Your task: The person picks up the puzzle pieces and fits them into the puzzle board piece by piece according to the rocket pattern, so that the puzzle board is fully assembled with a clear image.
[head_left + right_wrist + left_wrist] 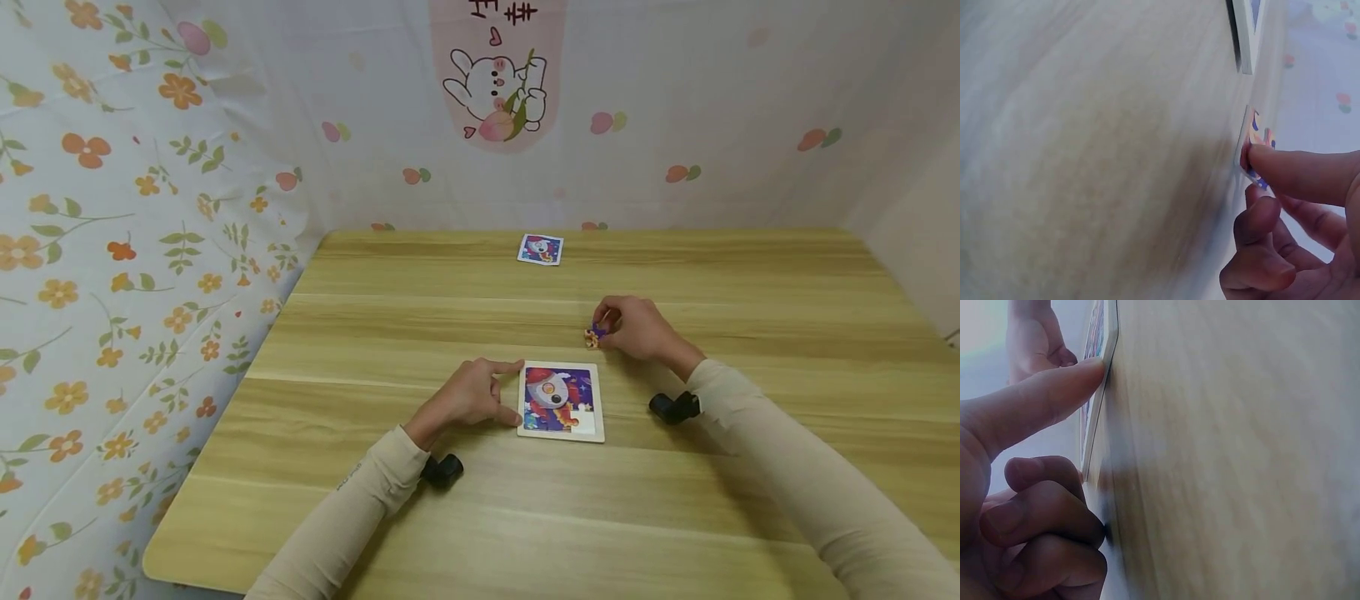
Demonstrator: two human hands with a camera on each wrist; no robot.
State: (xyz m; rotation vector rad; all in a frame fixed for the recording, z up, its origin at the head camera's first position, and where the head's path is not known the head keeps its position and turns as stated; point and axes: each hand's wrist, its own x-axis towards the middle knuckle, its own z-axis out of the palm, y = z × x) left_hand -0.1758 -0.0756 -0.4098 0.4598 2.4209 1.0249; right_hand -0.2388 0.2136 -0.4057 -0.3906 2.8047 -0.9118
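Observation:
A small square jigsaw puzzle in a pale wooden frame (599, 398) lies on the table, its picture a purple space scene. Bare backing shows at its lower right. Along the frame's left side, my left hand (471, 393) rests its index fingertip at the upper corner and its thumb at the lower one. In the left wrist view the thumb (1054, 390) lies straight against the frame's edge while other fingers curl inward. To the upper right of the frame, my right hand (637, 327) pinches a purple and orange puzzle piece (592, 337) between thumb and fingers.
A small card (540, 249) with a similar picture lies near the table's back edge. The wooden table (360, 333) meets a patterned cloth (637, 150) behind and a floral one on the left. Black wrist cameras hang beneath both sleeves.

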